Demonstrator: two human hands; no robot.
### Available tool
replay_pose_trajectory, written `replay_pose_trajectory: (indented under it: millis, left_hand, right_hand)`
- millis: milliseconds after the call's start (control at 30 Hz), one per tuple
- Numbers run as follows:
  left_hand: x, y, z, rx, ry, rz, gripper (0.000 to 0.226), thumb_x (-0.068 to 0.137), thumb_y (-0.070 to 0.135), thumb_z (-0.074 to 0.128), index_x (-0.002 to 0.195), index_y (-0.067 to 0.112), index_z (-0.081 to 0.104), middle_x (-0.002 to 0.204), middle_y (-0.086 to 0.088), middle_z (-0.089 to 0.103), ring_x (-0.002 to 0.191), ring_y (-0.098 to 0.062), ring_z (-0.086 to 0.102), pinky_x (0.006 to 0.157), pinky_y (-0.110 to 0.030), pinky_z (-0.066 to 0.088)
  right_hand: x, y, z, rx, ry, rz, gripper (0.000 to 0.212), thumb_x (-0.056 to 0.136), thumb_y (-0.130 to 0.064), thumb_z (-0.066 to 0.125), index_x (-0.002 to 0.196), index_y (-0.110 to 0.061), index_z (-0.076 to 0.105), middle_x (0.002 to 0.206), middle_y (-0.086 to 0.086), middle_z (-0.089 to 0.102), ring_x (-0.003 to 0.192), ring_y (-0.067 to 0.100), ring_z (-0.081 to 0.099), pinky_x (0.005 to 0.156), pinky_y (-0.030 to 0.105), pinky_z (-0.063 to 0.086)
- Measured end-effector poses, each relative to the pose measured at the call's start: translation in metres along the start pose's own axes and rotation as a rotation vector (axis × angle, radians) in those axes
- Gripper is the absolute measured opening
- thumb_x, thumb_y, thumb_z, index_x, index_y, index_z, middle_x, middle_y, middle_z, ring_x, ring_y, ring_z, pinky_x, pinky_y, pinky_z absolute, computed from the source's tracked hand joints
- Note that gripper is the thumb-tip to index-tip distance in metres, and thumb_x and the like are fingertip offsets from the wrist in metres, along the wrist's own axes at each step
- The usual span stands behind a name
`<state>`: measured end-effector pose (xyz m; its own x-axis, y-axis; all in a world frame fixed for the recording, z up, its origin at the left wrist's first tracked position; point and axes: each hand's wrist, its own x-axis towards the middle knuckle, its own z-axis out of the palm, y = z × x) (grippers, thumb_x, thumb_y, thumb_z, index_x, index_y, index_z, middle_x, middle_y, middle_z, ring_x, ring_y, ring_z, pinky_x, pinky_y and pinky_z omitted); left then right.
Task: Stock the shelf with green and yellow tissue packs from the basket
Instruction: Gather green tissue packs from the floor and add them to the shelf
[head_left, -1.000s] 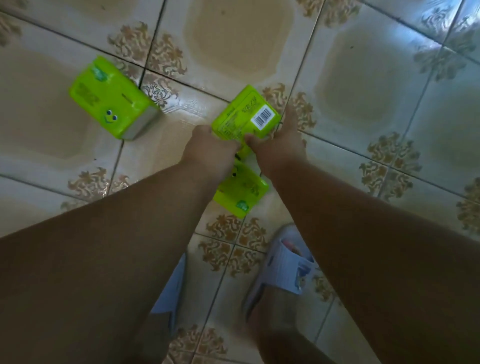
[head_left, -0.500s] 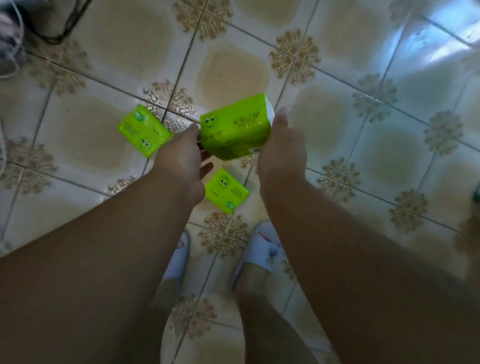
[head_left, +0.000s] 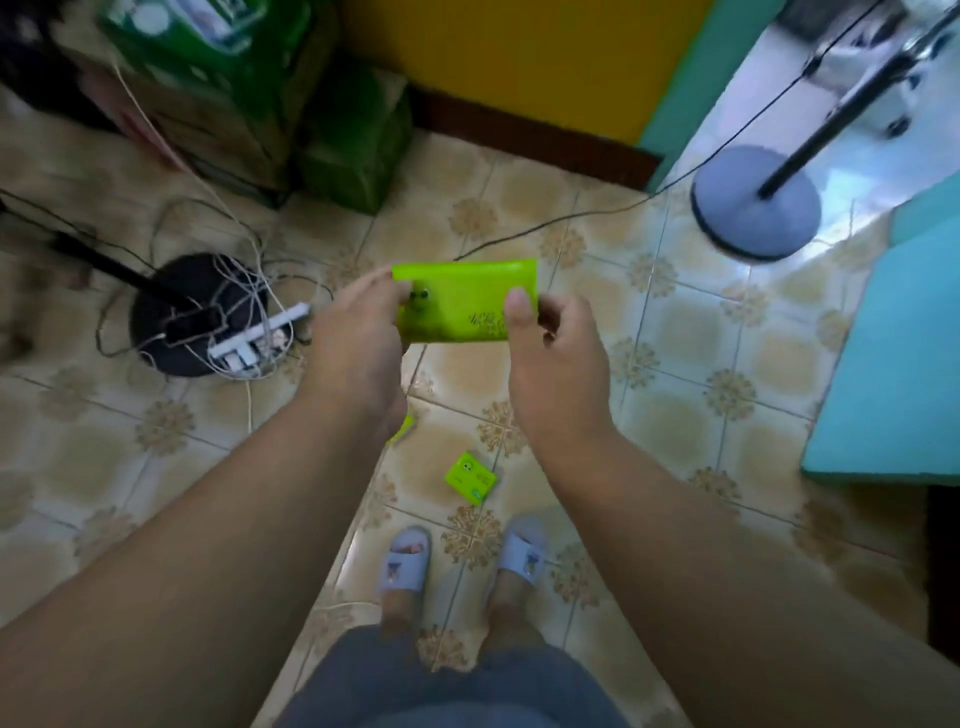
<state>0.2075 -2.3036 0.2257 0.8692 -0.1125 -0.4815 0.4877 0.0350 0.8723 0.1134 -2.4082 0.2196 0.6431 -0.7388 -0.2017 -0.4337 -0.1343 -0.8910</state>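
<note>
Left hand (head_left: 358, 338) and right hand (head_left: 556, 348) pinch opposite short ends of the bright-green plastic-wrapped tissue pack (head_left: 460, 301), held above the floor, long axis running left-right between them.

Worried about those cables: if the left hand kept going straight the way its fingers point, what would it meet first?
Probably nothing soon. The left hand points forward past the pack it holds; beyond lies bare floor, then the yellow wall. The cables lie off to its left. Depth is unclear.

Under your slippered feet (head_left: 404, 558) lies a patterned tile floor (head_left: 675, 332), with one green tissue pack (head_left: 470, 477) on it just ahead of them, a cable-tangled black stand base (head_left: 171, 312), a grey fan base (head_left: 756, 205) and green cartons (head_left: 353, 135).
</note>
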Motion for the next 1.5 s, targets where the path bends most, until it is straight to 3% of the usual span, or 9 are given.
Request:
replay_pose_trajectory:
  millis: [233,400,600,767,1000,1100,1267,1400,1500]
  left_hand:
    - [-0.088,0.094,0.039,0.067,-0.136,0.323,0.007,0.099,0.034,0.051,0.105,0.037,0.055,0.096,0.013,0.061,0.066,0.017,0.057,0.049,-0.005,0.041]
    - [-0.112,0.135,0.042,0.164,-0.344,0.482,0.034,0.099,0.045,0.042,0.132,0.046,0.048,0.107,0.031,0.057,0.090,0.019,0.054,0.068,-0.013,0.045]
    - [-0.130,0.176,0.051,0.129,-0.673,0.636,0.040,0.095,0.042,0.042,0.135,0.045,0.044,0.119,0.026,0.056,0.106,0.005,0.056,0.085,-0.021,0.050]
    - [-0.170,0.186,0.063,0.063,-0.972,0.692,0.041,0.097,0.029,0.041,0.137,0.037,0.045,0.115,0.031,0.055,0.103,0.011,0.055,0.074,-0.007,0.048]
    - [-0.266,0.163,0.091,-0.009,-1.254,0.651,0.038,0.102,0.020,0.039,0.139,0.028,0.047,0.125,0.013,0.056,0.104,0.007,0.055,0.081,-0.008,0.044]
    - [-0.322,0.144,0.099,-0.030,-1.330,0.687,0.036,0.104,0.024,0.036,0.138,0.026,0.049,0.121,0.023,0.056,0.103,0.013,0.053,0.078,-0.002,0.040]
    - [-0.443,0.104,0.108,-0.064,-1.514,0.638,0.033,0.105,0.028,0.037,0.134,0.029,0.053,0.120,0.021,0.059,0.103,0.014,0.054,0.078,0.000,0.039]
    - [-0.550,0.066,0.102,-0.101,-1.639,0.546,0.034,0.106,0.025,0.038,0.136,0.029,0.053,0.127,0.015,0.059,0.111,0.006,0.055,0.088,-0.011,0.045]
    - [-0.621,0.042,0.096,-0.145,-1.737,0.477,0.034,0.106,0.021,0.038,0.136,0.025,0.053,0.123,0.017,0.060,0.106,0.011,0.055,0.079,-0.003,0.043]
  right_hand:
    - [-0.040,-0.100,-0.070,0.032,0.122,-0.260,0.042,0.092,-0.040,0.045,0.131,-0.024,0.045,0.115,-0.006,0.061,0.102,0.013,0.058,0.085,0.034,0.048]
    - [-0.057,-0.145,-0.093,0.067,0.319,-0.327,0.041,0.092,-0.050,0.048,0.119,-0.020,0.047,0.102,-0.007,0.061,0.087,0.007,0.058,0.069,0.025,0.042]
    - [-0.088,-0.184,-0.102,0.156,0.664,-0.347,0.037,0.088,-0.049,0.055,0.115,-0.025,0.046,0.099,-0.021,0.058,0.085,-0.014,0.057,0.063,0.002,0.040]
    - [-0.125,-0.201,-0.125,0.118,0.954,-0.334,0.053,0.087,-0.056,0.054,0.130,-0.026,0.046,0.102,-0.030,0.054,0.089,-0.024,0.051,0.066,-0.005,0.035]
    - [-0.204,-0.191,-0.190,0.100,1.264,-0.302,0.051,0.092,-0.050,0.049,0.135,-0.023,0.046,0.104,-0.029,0.055,0.094,-0.017,0.054,0.077,0.009,0.045]
    - [-0.250,-0.178,-0.221,0.095,1.375,-0.305,0.041,0.099,-0.039,0.045,0.136,-0.020,0.045,0.111,-0.023,0.056,0.100,-0.010,0.057,0.080,0.014,0.048]
    - [-0.347,-0.147,-0.287,0.037,1.606,-0.278,0.036,0.104,-0.033,0.040,0.138,-0.021,0.044,0.110,-0.022,0.057,0.095,-0.013,0.057,0.072,0.005,0.043]
    - [-0.437,-0.123,-0.345,0.021,1.758,-0.240,0.039,0.101,-0.039,0.038,0.134,-0.022,0.048,0.108,-0.016,0.063,0.092,-0.006,0.060,0.075,0.015,0.048]
    - [-0.497,-0.110,-0.382,0.027,1.868,-0.196,0.043,0.097,-0.044,0.038,0.133,-0.026,0.050,0.108,-0.014,0.065,0.089,0.006,0.060,0.082,0.032,0.052]
